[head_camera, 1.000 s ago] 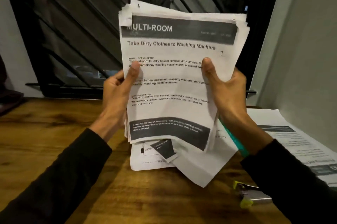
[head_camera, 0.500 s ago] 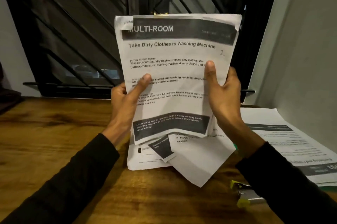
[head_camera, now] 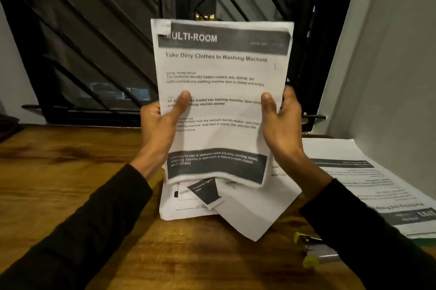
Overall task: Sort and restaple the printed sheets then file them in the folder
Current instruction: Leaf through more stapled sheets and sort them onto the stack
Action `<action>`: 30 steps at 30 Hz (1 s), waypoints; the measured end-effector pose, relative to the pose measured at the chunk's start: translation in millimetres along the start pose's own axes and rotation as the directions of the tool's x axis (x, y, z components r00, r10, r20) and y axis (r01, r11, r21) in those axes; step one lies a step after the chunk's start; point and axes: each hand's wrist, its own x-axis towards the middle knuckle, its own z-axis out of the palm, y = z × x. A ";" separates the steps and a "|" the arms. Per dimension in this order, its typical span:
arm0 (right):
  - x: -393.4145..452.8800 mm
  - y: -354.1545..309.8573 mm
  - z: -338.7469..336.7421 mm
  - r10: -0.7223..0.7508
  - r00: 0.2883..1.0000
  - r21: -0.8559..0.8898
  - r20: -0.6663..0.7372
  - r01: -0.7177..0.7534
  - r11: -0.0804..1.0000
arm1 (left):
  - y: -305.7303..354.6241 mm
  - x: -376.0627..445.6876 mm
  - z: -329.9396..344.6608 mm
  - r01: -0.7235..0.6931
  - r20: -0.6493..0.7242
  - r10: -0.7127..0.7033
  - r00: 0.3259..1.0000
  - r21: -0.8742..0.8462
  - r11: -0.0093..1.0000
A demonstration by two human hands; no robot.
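Note:
I hold a stack of printed sheets upright in front of me, its bottom edge near the wooden table. The top page is headed "MULTI-ROOM" and titled "Take Dirty Clothes to Washing Machine". My left hand grips the stack's left edge, thumb across the front. My right hand grips the right edge, thumb on the front as well. More loose sheets lie skewed under the stack. A yellow and silver stapler lies at the lower right, partly hidden by my right sleeve.
Another pile of printed pages lies along the table's right side against the pale wall. A thin green edge shows beneath that pile. A dark metal window grille stands behind the table.
The fanned top edges of the stack have come together into a squared block. The stack and both hands have dropped slightly toward the table.

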 end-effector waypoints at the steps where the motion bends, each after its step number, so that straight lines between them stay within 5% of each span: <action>1: 2.1 -4.5 -1.3 -0.021 1.000 0.007 -0.002 0.021 1.000 | 3.2 2.1 0.5 -0.022 -0.011 0.022 1.000 -0.006 1.000; 7: -16.9 9.2 -10.1 0.087 0.987 -0.015 0.136 -0.086 0.996 | -16.5 -20.5 -6.0 0.041 0.046 -0.043 0.998 0.038 0.998; 16: -10.2 -1.7 -4.9 -0.008 0.999 -0.012 0.047 0.009 1.000 | -12.2 -12.1 1.3 -0.005 -0.039 0.005 0.999 -0.005 1.000; 23: -31.0 34.9 -11.8 0.120 0.990 -0.075 0.068 -0.115 0.991 | -39.7 -28.3 -10.5 0.170 0.060 -0.182 0.981 0.163 0.972; 27: -16.2 17.8 -21.0 0.143 0.984 -0.033 0.106 -0.140 0.990 | -28.1 -12.4 -17.4 0.283 0.142 -0.280 0.949 -0.001 0.959; 30: -20.3 25.5 -26.3 0.244 0.946 -0.064 0.215 -0.235 0.970 | -32.3 -8.4 -26.4 0.464 0.253 -0.431 0.866 -0.087 0.882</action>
